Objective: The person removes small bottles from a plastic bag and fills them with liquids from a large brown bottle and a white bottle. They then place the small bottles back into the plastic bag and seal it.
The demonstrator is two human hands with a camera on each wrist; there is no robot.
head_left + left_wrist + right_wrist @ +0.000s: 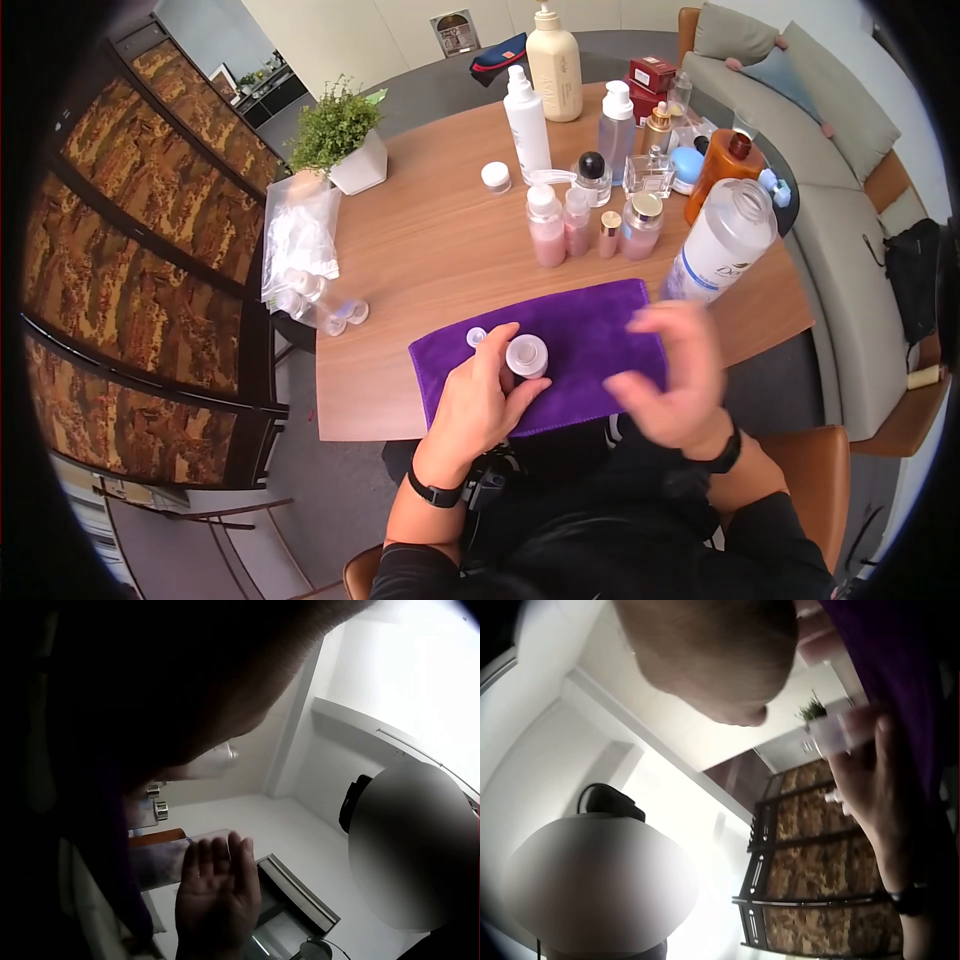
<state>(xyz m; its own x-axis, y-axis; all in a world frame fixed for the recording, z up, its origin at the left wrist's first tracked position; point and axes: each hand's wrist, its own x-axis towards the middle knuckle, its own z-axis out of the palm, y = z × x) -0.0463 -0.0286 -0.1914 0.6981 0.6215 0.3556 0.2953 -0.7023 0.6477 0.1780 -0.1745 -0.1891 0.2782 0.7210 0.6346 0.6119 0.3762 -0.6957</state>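
My left hand [468,402] grips a small translucent bottle [527,357] between thumb and fingers, its round neck facing up over the purple cloth [590,335]. The right wrist view shows the same bottle [831,736] from the side, with the left hand [874,784] around its lower part. A small round whitish cap [477,337] lies on the cloth just beyond the left fingers. My right hand [680,380], blurred, is raised over the cloth's right side, its fingers bent. From the left wrist, the right hand [217,889] shows an empty palm.
A large white bottle [722,245] with blue lettering stands right of the cloth, beside an orange bottle [720,170]. Several pink bottles [547,230], pump bottles and jars crowd the back. At left are a potted plant [340,140], a plastic bag [300,230] and small clear bottles [320,300].
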